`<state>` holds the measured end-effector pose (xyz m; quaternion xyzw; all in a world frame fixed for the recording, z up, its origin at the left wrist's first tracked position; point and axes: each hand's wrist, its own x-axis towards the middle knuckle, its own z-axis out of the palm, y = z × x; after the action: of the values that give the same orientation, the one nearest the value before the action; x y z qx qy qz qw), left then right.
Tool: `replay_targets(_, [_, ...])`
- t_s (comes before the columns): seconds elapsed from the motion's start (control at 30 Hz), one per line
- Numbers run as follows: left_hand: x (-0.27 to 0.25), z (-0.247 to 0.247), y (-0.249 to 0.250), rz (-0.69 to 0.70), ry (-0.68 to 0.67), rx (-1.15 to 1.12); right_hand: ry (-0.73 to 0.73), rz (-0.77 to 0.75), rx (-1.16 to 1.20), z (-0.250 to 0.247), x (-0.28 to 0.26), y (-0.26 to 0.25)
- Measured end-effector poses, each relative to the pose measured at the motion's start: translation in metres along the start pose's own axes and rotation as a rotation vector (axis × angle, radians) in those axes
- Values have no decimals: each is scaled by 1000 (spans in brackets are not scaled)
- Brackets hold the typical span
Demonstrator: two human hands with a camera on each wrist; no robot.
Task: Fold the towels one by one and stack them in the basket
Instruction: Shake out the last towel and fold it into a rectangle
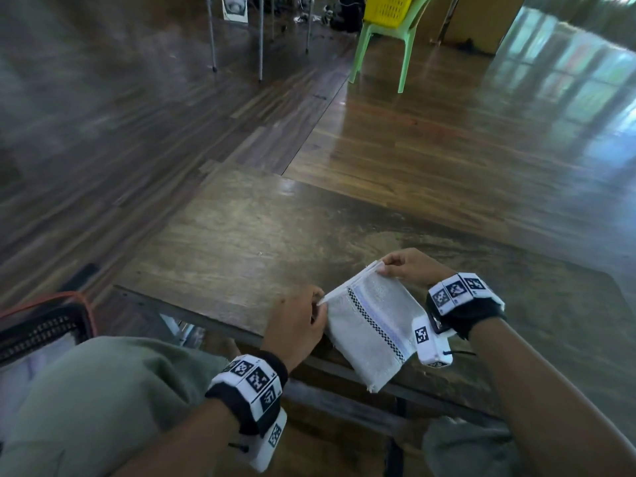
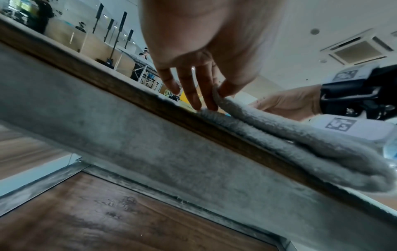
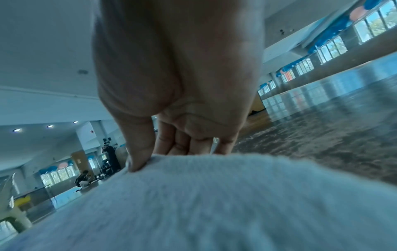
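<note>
The folded grey towel (image 1: 371,325) lies at the near edge of the wooden table (image 1: 241,235), its lowest corner hanging just past the metal rim toward the person's knees. The left hand (image 1: 296,325) pinches the towel's left corner between thumb and forefinger, the other fingers reaching down to the tabletop. The right hand (image 1: 409,266) pinches the far corner, where several layered edges meet, thumb on top. A checkered band with a pale blue stripe runs across the cloth.

Beyond the towel the tabletop stretches wide and bare toward its far edge, then polished floor. To the left, beside the person's knee, sits a mesh basket (image 1: 51,325) with an orange rim, well apart from the towel and below table level. Far back stands a green plastic chair (image 1: 385,39) carrying a yellow crate (image 1: 389,6).

The left wrist view looks up from under the rim: it shows the towel's (image 2: 300,146) thick stacked folds overhanging the table's edge, and the left hand's fingers (image 2: 193,95) straight except for the pinch. The right wrist view shows the thumb (image 3: 139,152) pressing down on the top of the cloth (image 3: 214,195) with the fingers tucked behind it, hidden from the head camera.
</note>
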<state>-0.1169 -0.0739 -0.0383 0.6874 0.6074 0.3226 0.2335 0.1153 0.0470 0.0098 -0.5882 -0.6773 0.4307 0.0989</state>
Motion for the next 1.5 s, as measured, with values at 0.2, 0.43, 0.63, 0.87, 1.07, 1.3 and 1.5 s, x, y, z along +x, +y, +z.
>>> replay_targets(0.2, [5, 5, -6, -66, -41, -31, 41, -23, -92, 9, 2, -3])
replay_targets(0.43, [6, 3, -5, -104, -38, 51, -4, -27, -304, 11, 10, -12])
replay_targets(0.63, [12, -8, -2, -86, -85, 182, -26, -53, -447, 13, 4, -22])
replay_targets(0.87, [49, -18, 18, 84, -311, 549, -2, 36, -574, 16, -29, -2])
replay_targets(1.07, [77, -16, 29, 362, -414, 696, 81, -10, -557, 19, -56, 18])
replay_targets(1.3, [84, -19, 15, 387, -477, 575, 60, 1, -478, 19, -59, 28])
replay_targets(1.5, [83, -14, 10, 336, -486, 486, 48, -26, -460, 21, -59, 25])
